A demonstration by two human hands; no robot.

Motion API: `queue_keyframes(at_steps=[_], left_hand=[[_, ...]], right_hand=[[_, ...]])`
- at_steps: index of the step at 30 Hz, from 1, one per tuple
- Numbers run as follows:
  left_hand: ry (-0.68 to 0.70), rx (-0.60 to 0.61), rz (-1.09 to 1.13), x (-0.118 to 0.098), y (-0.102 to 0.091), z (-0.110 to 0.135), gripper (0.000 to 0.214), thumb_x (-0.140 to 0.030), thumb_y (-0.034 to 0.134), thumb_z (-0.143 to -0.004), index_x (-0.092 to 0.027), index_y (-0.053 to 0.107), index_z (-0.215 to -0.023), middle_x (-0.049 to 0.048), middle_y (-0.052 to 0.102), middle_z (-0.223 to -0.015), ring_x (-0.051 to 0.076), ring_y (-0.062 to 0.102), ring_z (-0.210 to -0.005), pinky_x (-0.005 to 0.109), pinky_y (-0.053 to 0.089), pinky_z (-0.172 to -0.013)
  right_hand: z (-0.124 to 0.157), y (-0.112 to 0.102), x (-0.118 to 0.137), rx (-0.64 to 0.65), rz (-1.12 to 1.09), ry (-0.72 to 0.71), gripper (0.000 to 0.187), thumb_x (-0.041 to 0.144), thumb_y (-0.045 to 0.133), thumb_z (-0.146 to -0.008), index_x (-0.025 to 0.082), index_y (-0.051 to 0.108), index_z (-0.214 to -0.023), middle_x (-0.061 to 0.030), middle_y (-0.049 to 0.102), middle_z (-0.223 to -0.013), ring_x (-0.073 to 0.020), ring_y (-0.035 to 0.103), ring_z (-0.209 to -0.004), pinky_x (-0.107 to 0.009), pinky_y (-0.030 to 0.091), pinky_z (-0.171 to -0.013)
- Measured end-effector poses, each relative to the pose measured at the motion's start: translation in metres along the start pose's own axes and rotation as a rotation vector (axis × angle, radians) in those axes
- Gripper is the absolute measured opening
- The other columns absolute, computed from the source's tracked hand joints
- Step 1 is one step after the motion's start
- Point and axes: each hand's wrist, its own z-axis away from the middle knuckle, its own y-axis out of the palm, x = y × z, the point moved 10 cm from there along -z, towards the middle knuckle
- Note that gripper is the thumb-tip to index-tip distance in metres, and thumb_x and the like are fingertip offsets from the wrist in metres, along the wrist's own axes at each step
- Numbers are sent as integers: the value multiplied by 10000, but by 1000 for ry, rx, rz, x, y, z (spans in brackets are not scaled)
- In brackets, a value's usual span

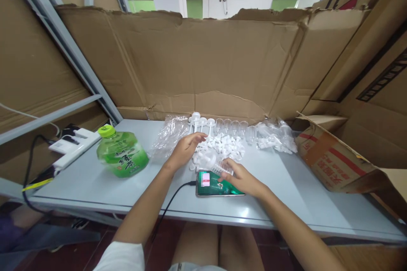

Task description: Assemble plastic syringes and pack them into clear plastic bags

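My right hand [243, 178] grips a clear ribbed plastic cup [219, 167], tilted on its side above a phone with a lit green screen [211, 190]. A whitish, see-through part shows at the cup's left end; I cannot tell whether it is joined to the cup. To the left, my left hand [186, 149] is open, its fingers stretched over the edge of a heap of small white plastic pieces [229, 146]. Nothing shows in that hand. Behind the heap stand white round-topped parts with stems [195, 117] and a row of clear cups [234, 127].
A crumpled clear bag [170, 133] lies left of the heap; another bag with white parts [278, 137] lies right. A green bottle [122, 152] and power strip [76, 148] stand left, an open cardboard box [333, 161] right. Cardboard [206, 63] walls the back. A cable [173, 197] reaches the phone.
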Motion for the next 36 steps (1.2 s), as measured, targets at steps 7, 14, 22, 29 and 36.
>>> queue_keyframes(at_steps=[7, 14, 22, 29, 36], left_hand=[[-97, -25, -553, 20, -18, 7, 315, -399, 426, -843, -222, 581, -1053, 50, 615, -1079, 228, 536, -1019, 371, 371, -920], [-259, 123, -919, 62, -15, 26, 362, -357, 448, -816, -216, 567, -1128, 105, 594, -1132, 289, 516, -1060, 430, 325, -925], [-241, 172, -954, 60, -1, 27, 266, -291, 450, -807, -227, 634, -988, 81, 653, -1020, 271, 566, -987, 411, 327, -894], [-140, 175, -820, 44, 15, 22, 288, -261, 410, -831, -238, 619, -1026, 45, 652, -1049, 226, 554, -1006, 376, 320, -915], [-102, 247, -732, 41, 25, 23, 244, -247, 480, -786, -241, 638, -971, 50, 634, -1055, 234, 557, -992, 384, 323, -915]], right_hand=[[23, -33, 0, -167, -3, 28, 270, 438, 430, -867, 204, 440, -1002, -33, 692, -832, -233, 631, -900, -354, 412, -821], [50, -51, -12, -327, 5, 66, 262, 441, 410, -868, 206, 452, -974, -35, 695, -805, -229, 640, -851, -333, 413, -806], [59, -49, -19, -381, 35, 42, 260, 427, 431, -862, 207, 450, -998, -26, 699, -762, -221, 630, -809, -323, 407, -788], [62, -41, -18, -345, 30, 11, 273, 439, 419, -861, 206, 438, -1001, -27, 690, -759, -215, 626, -772, -318, 412, -766], [58, -32, -17, -280, 84, 52, 286, 418, 446, -852, 207, 433, -1044, -37, 681, -816, -232, 620, -816, -341, 424, -775]])
